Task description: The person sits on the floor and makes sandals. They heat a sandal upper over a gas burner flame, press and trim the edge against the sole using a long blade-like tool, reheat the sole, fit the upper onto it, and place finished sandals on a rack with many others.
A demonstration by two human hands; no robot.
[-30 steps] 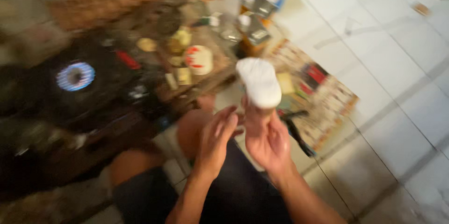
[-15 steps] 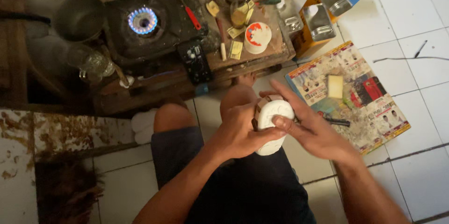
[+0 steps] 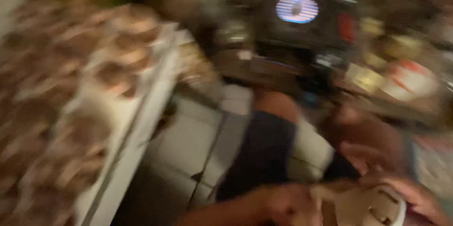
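Observation:
The view is heavily blurred. At the bottom right I hold a white round container [image 3: 373,207] with dark openings in its face. My left hand [image 3: 285,205] grips its left edge, with the forearm coming in from the bottom middle. My right hand [image 3: 417,195] wraps around its right side, fingers curled over the top. Both hands hover above my lap, next to my knee in dark shorts [image 3: 266,150].
A lit gas burner with a blue flame [image 3: 296,10] sits on a low dark wooden table [image 3: 283,72] at the top. A white and red round lid [image 3: 408,80] and small yellowish items lie to its right. A white tray of brown pieces [image 3: 118,65] is at left, above the tiled floor [image 3: 188,146].
The camera has swung sharply left and the picture has blurred. The hands and white container now sit at the bottom right, and a tray of brown pieces has come into view at left.

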